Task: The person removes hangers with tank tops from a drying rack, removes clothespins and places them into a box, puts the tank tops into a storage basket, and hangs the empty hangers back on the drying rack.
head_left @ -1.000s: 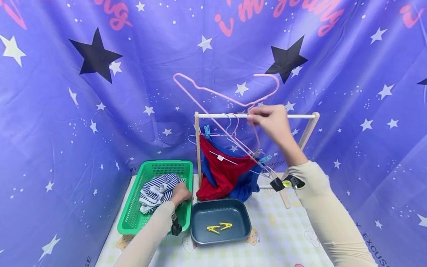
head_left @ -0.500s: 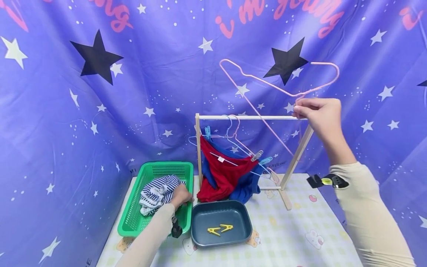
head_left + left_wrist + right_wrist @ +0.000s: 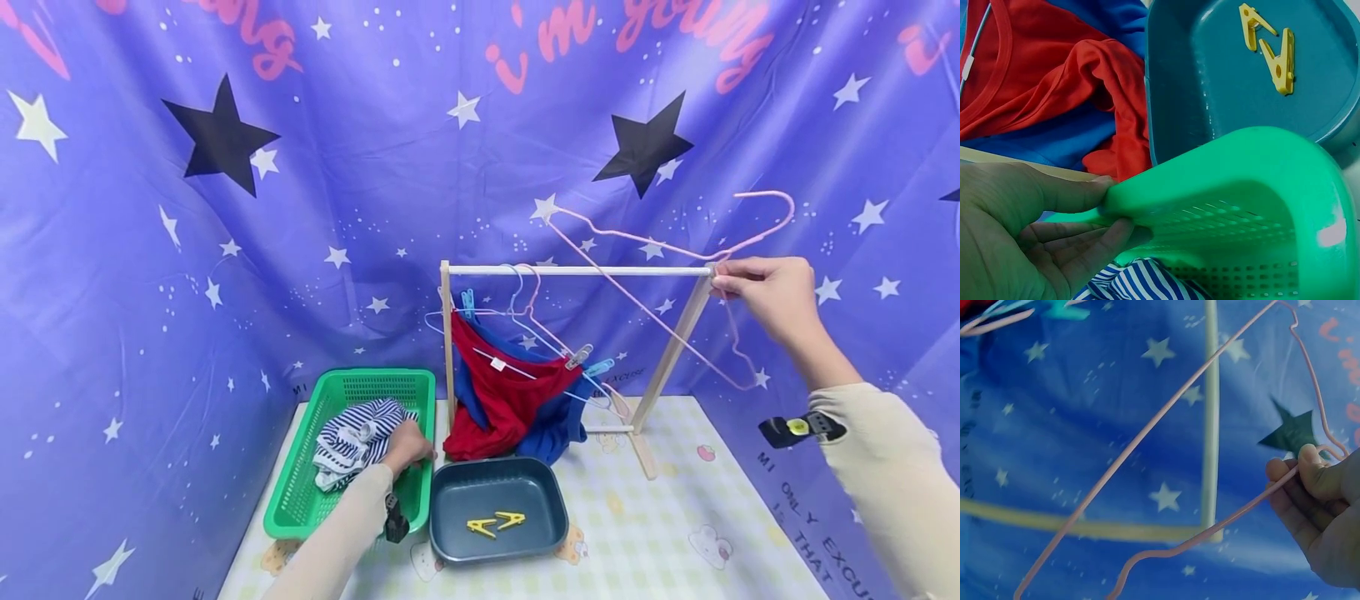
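Observation:
My right hand point(image 3: 768, 292) pinches a pink clothes hanger point(image 3: 637, 242) near the base of its hook. The hanger is tilted, overlapping the right end of the drying rack in the head view; in the right wrist view thumb and fingertips close on its pink wire point(image 3: 1235, 515). My left hand point(image 3: 407, 443) grips the right rim of a green basket point(image 3: 1260, 150), thumb outside and fingers inside. A striped blue-and-white garment point(image 3: 360, 437) lies crumpled in the basket beside that hand.
A wooden drying rack point(image 3: 581, 271) holds a red garment point(image 3: 498, 408) and a blue garment point(image 3: 551, 429) on hangers with clothespins. In front stands a dark tray point(image 3: 450, 492) with two yellow clothespins point(image 3: 512, 520). A purple star-printed curtain point(image 3: 360, 217) surrounds the table.
My right hand has carried the pink hanger to the right, rising at first and then lowering to the rack's right end. The left hand has stayed at the basket rim.

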Demonstrator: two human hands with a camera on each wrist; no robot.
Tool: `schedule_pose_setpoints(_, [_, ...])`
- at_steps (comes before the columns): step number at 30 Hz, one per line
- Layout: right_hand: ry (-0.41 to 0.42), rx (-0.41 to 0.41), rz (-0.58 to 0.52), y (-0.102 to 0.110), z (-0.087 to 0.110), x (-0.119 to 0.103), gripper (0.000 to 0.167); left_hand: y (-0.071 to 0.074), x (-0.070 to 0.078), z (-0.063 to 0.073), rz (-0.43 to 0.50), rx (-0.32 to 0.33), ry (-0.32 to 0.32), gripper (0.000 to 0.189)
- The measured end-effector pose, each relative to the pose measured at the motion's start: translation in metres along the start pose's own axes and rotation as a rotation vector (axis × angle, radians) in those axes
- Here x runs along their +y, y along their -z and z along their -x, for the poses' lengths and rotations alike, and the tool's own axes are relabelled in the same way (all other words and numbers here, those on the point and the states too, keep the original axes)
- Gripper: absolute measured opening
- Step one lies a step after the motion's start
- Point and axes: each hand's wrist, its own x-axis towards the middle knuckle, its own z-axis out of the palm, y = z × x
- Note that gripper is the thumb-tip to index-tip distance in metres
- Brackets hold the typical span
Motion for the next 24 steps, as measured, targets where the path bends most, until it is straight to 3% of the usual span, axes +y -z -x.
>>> schedule_pose_setpoints(4, [0.009, -0.029, 0.056, 0.005, 0.002, 0.015, 0.038, -0.001, -0.001, 0.001, -0.007, 0.003, -0.001, 0.027])
schedule_pose_setpoints(9, [0.014, -0.048, 0.196, 0.008, 0.004, 0.029, 0.007, 0.0, 0.001, 0.001, -0.01, 0.006, 0.006, 0.027])
schedule_pose_setpoints(14, [0.011, -0.079, 0.275, 0.003, 0.006, 0.041, 0.027, -0.001, 0.002, 0.001, -0.012, 0.014, 0.005, 0.026])
schedule_pose_setpoints(24, [0.062, -0.135, 0.384, -0.014, 0.009, 0.059, 0.021, -0.001, 0.001, 0.003, -0.029, 0.013, -0.005, 0.026])
